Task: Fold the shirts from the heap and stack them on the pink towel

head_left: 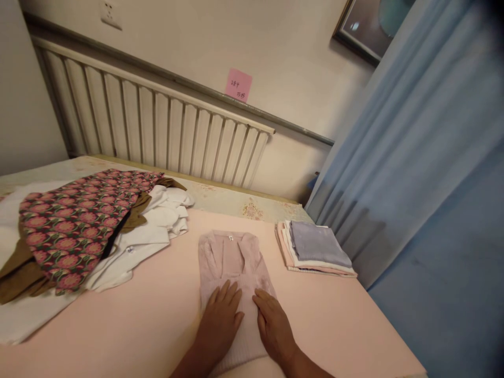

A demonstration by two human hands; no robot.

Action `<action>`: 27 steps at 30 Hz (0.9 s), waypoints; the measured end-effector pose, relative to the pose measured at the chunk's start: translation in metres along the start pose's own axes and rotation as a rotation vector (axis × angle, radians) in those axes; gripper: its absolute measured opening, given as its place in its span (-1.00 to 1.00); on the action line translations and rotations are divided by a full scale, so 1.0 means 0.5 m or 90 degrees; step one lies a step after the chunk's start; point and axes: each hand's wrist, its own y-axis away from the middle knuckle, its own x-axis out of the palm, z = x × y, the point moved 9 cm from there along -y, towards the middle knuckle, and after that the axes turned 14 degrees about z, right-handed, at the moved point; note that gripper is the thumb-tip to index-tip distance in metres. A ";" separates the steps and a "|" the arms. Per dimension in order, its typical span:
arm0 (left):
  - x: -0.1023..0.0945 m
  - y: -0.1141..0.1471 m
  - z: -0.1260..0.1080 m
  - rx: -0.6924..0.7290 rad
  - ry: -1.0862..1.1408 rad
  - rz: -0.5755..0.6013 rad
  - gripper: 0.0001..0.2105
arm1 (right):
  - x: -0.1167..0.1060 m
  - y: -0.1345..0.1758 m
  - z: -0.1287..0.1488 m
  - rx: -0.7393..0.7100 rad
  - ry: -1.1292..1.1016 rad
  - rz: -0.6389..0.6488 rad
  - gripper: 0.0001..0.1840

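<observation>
A pale mauve ribbed top (232,283) lies in front of me, its sides folded in to a narrow panel and its neckline pointing away from me. My left hand (221,317) rests flat on the left part of its front, fingers stretched out. On the right part lies my right hand (273,320), palm down with the fingers extended. Both hands touch the fabric without gripping it. The lower end of the top is partly hidden behind my forearms.
Left lies a loose heap with a floral-patterned garment (86,220) over white clothes (145,241). A neat stack of folded clothes (318,244) sits to the right. Behind the pink-topped table (129,325) runs a radiator (173,121); a blue curtain (417,157) hangs at right.
</observation>
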 end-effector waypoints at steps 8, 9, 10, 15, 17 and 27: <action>0.000 0.000 -0.001 -0.004 -0.007 -0.010 -0.56 | 0.004 0.004 -0.002 -0.005 0.000 0.004 -0.47; -0.002 0.001 -0.001 -0.005 -0.010 -0.011 -0.56 | 0.006 0.005 -0.004 -0.003 0.002 0.004 -0.47; -0.003 0.002 -0.002 -0.006 -0.013 -0.011 -0.56 | 0.007 0.006 -0.005 0.000 0.002 0.002 -0.47; -0.014 0.007 -0.003 -0.004 -0.021 -0.018 -0.56 | 0.007 0.009 -0.011 -0.009 -0.025 -0.035 -0.46; -0.017 0.008 -0.002 -0.007 -0.022 -0.018 -0.57 | 0.007 0.010 -0.014 -0.012 -0.037 -0.047 -0.46; -0.027 0.012 -0.001 -0.029 -0.032 -0.014 -0.58 | 0.010 0.011 -0.017 -0.028 -0.047 -0.072 -0.45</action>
